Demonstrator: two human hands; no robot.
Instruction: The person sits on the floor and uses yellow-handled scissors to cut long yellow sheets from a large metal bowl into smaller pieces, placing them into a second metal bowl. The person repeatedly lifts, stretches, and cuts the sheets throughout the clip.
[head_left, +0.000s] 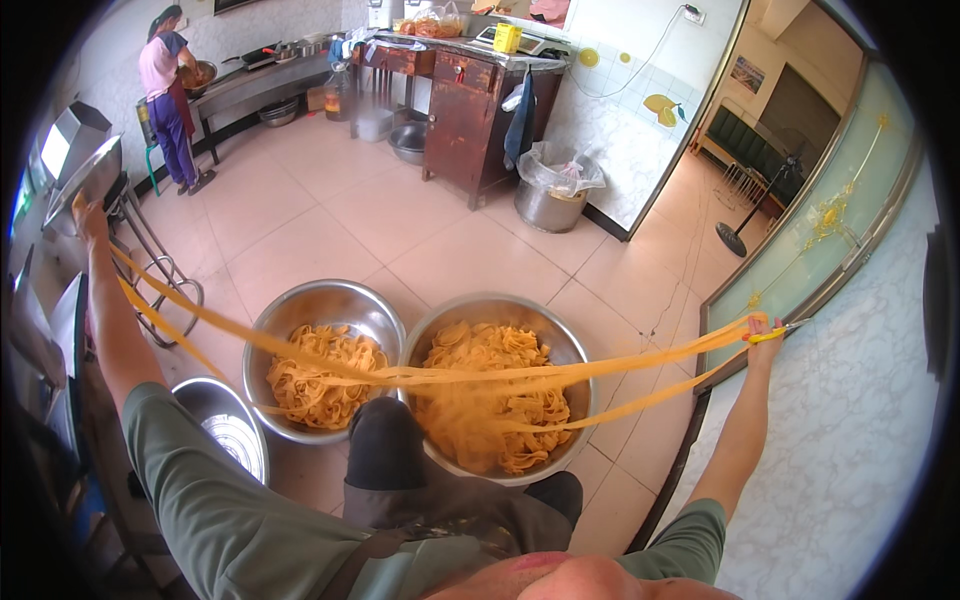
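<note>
Long flat orange noodle-like strips (487, 373) are stretched between my raised, widely spread hands. My left hand (90, 217) is at the far left, with the strips running up behind its wrist. A tilted metal basin (86, 180) lies right behind it, and whether they touch is unclear. At the far right my right hand (761, 337) grips the other end, along with yellow-handled scissors (769, 334). Below the strips, two steel basins stand on the floor: a left basin (262, 322) and a larger right basin (574, 337). Both contain heaped orange strips, and a hazy blur covers part of the right heap.
An empty metal bowl (225, 431) sits at lower left. Metal stool legs (161, 270) stand beyond. A glass-panelled door (817, 217) and marbled wall flank my right arm. Farther off are a lined steel pot (555, 202), a wooden cabinet (461, 112) and a person (165, 97) at a counter.
</note>
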